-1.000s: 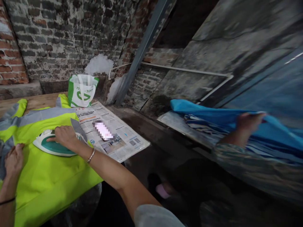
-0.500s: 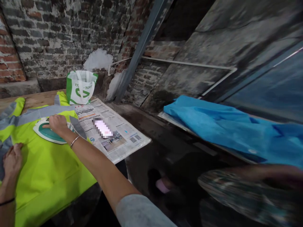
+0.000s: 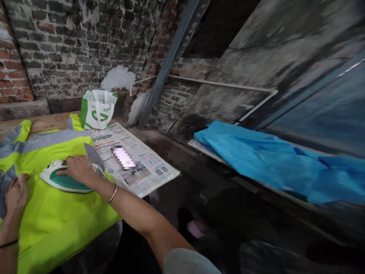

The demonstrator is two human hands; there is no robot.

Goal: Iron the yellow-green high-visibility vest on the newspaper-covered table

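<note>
A neon yellow safety vest (image 3: 54,205) with grey reflective stripes lies flat on the wooden table (image 3: 45,121). My right hand (image 3: 78,169) is closed over the handle of a white and teal iron (image 3: 61,180) that rests on the vest. My left hand (image 3: 15,194) lies flat on the vest at the left, fingers pressed down on the cloth beside a grey stripe.
A newspaper (image 3: 134,161) is spread on the table's right end. A green and white bag (image 3: 98,109) stands at the back by the brick wall. A blue cloth (image 3: 270,160) lies on a separate surface to the right, across a dark gap.
The iron slid away along the vest and came back toward me. A co-worker's arm that held up the blue cloth at the right has left the view, and the cloth lies spread flat.
</note>
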